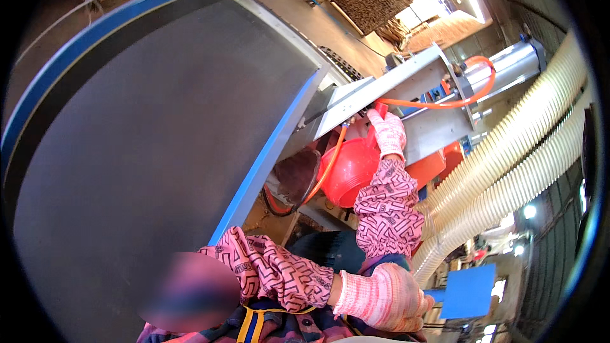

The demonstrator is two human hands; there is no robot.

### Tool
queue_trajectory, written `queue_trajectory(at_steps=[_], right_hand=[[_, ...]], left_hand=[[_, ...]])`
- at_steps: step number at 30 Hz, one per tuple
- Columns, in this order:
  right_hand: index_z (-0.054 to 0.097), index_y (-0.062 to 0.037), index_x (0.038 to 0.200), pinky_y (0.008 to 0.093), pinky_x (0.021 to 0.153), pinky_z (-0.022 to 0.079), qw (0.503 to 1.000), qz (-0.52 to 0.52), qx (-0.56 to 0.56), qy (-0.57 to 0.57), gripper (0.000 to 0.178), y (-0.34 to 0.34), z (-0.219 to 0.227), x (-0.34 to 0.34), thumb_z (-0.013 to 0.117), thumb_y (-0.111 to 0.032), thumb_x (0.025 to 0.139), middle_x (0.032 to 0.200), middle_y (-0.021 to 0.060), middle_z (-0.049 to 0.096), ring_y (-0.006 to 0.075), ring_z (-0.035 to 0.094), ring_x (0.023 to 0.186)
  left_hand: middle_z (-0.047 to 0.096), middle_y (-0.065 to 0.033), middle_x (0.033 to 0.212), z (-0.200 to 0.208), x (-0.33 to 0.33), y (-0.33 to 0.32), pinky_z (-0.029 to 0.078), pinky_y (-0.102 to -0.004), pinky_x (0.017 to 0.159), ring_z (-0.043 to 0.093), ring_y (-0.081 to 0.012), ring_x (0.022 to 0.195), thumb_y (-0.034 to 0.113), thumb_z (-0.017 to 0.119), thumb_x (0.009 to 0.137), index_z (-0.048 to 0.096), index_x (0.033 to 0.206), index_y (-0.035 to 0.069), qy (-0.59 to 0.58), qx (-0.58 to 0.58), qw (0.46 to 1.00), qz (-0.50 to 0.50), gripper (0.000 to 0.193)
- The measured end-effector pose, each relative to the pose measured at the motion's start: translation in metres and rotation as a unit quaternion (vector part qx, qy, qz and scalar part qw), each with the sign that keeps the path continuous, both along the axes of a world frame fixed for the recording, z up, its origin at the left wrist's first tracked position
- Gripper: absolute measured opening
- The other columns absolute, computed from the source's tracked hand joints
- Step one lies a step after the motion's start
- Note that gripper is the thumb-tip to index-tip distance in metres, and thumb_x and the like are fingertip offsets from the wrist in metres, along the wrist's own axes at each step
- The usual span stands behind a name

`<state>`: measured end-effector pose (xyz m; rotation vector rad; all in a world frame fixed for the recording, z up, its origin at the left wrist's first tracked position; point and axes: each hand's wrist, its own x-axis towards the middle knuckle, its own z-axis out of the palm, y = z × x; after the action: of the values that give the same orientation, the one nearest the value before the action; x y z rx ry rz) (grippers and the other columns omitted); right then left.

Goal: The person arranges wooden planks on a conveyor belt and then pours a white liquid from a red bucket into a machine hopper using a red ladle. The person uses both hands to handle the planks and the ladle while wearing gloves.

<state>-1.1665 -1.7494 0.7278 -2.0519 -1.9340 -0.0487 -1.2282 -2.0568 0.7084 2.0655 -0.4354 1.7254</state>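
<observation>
My right hand [389, 133], in a pink-and-white knit glove, reaches up to the machine. Its fingers are closed around the handle of a red plastic dipper [351, 174], whose round bowl hangs below and left of the hand. Part of the handle shows above my fingers, near a metal bracket [356, 105]. Lower down, close to my body, is my left hand [384, 298], gloved the same way. Its fingers are curled closed, and what they hold, if anything, is hidden. Pink patterned sleeves cover both forearms.
A wide dark conveyor belt [146, 121] with blue side rails fills the left. At upper right are a metal cylinder [505, 67] and an orange air hose [445, 105]. Ribbed cream ducts [521, 146] run down the right, above a blue panel [469, 291]. Stacked wood stands behind.
</observation>
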Motion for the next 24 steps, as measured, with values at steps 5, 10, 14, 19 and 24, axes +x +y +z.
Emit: queue_trajectory(at_steps=[5,10,14,19,24], right_hand=[[0.071,-0.0053,0.100,0.0407,0.076,0.049,1.000,0.022,0.005,-0.015,0.051,0.015,-0.011,-0.008,0.063,-0.053,0.084,0.082,0.0153,0.070,0.0296,0.067,0.079],[0.072,-0.0089,0.099,0.0426,0.081,0.050,1.000,-0.009,-0.006,-0.007,0.047,0.007,-0.004,-0.009,0.062,-0.052,0.084,0.091,0.0158,0.071,0.0319,0.068,0.089],[0.071,-0.0055,0.099,0.0397,0.072,0.050,0.999,0.012,-0.017,0.030,0.048,0.013,-0.008,-0.006,0.063,-0.050,0.085,0.079,0.0141,0.069,0.0283,0.067,0.074],[0.071,-0.0068,0.101,0.0408,0.076,0.051,1.000,0.003,0.000,-0.009,0.049,0.011,-0.006,-0.002,0.063,-0.052,0.085,0.083,0.0160,0.070,0.0296,0.068,0.080],[0.071,-0.0073,0.104,0.0438,0.084,0.049,0.998,0.010,0.047,-0.038,0.053,0.016,-0.013,0.003,0.062,-0.055,0.083,0.095,0.0191,0.070,0.0350,0.066,0.094]], left_hand=[[0.054,-0.0119,0.082,0.000,0.004,0.007,0.045,-0.0425,0.051,0.060,-0.0259,0.064,0.036,0.055,0.085,0.053,0.078,0.010,0.011,-0.017,1.000,0.023,0.028],[0.053,-0.0118,0.081,0.005,-0.009,0.005,0.045,-0.0433,0.052,0.060,-0.0259,0.065,0.036,0.054,0.086,0.052,0.082,0.010,0.090,-0.042,0.995,0.025,0.027],[0.053,-0.0117,0.081,0.017,-0.036,-0.003,0.046,-0.0439,0.053,0.060,-0.0259,0.066,0.036,0.052,0.087,0.052,0.085,0.011,0.249,-0.080,0.956,0.130,0.026],[0.053,-0.0132,0.085,0.010,-0.030,0.007,0.045,-0.0429,0.059,0.059,-0.0274,0.072,0.035,0.053,0.086,0.054,0.091,0.008,0.212,-0.046,0.974,0.057,0.027],[0.053,-0.0152,0.092,0.008,-0.017,0.024,0.045,-0.0415,0.066,0.058,-0.0292,0.080,0.034,0.055,0.085,0.058,0.098,0.006,0.247,-0.007,0.963,-0.108,0.032]])
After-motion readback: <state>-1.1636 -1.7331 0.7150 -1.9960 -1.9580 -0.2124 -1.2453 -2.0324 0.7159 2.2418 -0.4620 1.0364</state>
